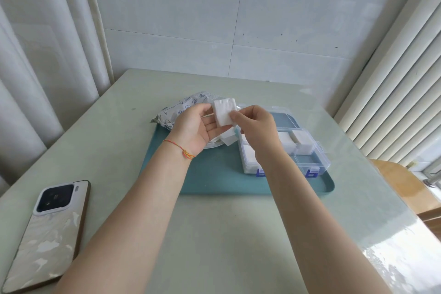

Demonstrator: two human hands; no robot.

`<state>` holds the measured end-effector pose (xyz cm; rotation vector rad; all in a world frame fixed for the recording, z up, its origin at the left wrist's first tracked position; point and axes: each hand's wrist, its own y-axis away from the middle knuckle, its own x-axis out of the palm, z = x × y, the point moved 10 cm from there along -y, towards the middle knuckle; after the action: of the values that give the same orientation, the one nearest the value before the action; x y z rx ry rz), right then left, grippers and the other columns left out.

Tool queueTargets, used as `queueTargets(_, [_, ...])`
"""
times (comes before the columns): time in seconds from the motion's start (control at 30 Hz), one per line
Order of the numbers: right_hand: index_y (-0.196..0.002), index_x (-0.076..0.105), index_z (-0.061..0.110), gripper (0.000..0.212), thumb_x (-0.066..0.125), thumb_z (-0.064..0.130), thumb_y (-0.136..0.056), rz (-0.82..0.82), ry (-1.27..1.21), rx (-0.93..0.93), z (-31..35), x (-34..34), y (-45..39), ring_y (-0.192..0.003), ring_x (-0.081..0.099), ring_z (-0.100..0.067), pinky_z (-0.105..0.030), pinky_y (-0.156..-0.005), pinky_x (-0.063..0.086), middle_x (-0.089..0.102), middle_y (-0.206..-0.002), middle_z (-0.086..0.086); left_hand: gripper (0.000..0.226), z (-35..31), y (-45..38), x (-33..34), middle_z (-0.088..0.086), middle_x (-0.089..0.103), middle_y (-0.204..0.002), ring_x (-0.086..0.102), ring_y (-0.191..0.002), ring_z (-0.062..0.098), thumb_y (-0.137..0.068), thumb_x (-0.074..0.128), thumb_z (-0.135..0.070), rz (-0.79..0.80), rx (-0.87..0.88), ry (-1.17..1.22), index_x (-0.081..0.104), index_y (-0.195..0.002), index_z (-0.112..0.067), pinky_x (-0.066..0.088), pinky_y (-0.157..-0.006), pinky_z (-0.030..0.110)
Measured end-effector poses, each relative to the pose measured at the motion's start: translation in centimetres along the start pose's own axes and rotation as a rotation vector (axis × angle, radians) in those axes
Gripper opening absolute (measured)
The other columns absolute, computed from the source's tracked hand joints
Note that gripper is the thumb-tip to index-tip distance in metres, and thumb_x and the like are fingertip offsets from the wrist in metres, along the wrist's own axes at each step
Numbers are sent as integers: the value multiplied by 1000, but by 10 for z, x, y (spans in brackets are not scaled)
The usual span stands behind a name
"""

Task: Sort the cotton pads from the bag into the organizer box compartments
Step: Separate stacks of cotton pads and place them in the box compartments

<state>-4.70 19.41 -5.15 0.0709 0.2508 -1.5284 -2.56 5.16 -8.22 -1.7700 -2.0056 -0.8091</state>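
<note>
Both hands are holding a small stack of cotton pads [223,113] up above the teal tray [214,179], over the gap between the bag [183,107] and the organizer box [310,150]. Left hand [195,126] is cradling the stack from the left w/ palm up, thumb at the top edge and fingers under it; right hand [256,126] is pinching the stack's right edge, thumb tip on the front face. So fingers of both hands are closing on the same stack, not apart.

Key relation: the box is lying to the right of and below the stack, directly under and past the right hand. Right hand is nearer the compartments; left is nearer the bag. The stack is sitting tilted, flat face toward the camera, roughly square so no strong long axis.

Box compartments: the far-right ones are already showing white pads, and so is the near-left one, partly hidden by the right wrist. The near-right one [310,161] is looking bare. More white, probably pads, is showing just below the left palm, at the bag mouth.

Judgement: next move prob. means the right hand taking the stack or part of it, carrying it down-right into a bare cell, laid flat. Risk: loose pads fanning out or slipping as the left lets go.

A phone [47,234] is lying on the worktop [214,246] well left, out of the way.
</note>
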Motion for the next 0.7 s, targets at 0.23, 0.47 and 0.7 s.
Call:
queueTargets(0.23, [-82,59,16,15,72,23,-85,15,19,-4,2,1,-1,-65,52,-11,-21,-63,44,61,-75,5,31,-2,-2,-1,31,64,-117,70,-85,28,-97,47,3,-9,55,-146,54,-125,14,61,-76,33])
queueTargets(0.47, [-80,57,15,12,67,18,-85,32,72,-38,8,-2,-2,-66,48,-13,-24,-62,41,56,-74,2,11,-12,3,-8,11,69,-90,68,-73,17,-93,61,-4,-118,140,-406,66,-101,-9,60,-62,29])
queueTargets(0.7, [-85,58,16,13,68,24,-86,71,288,-257,31,13,7,-66,53,-6,-11,-58,42,60,-75,8,11,-12,12,29,3,72,-94,68,-88,14,-96,60,-16,124,202,-476,70,-100,-15,56,-86,30])
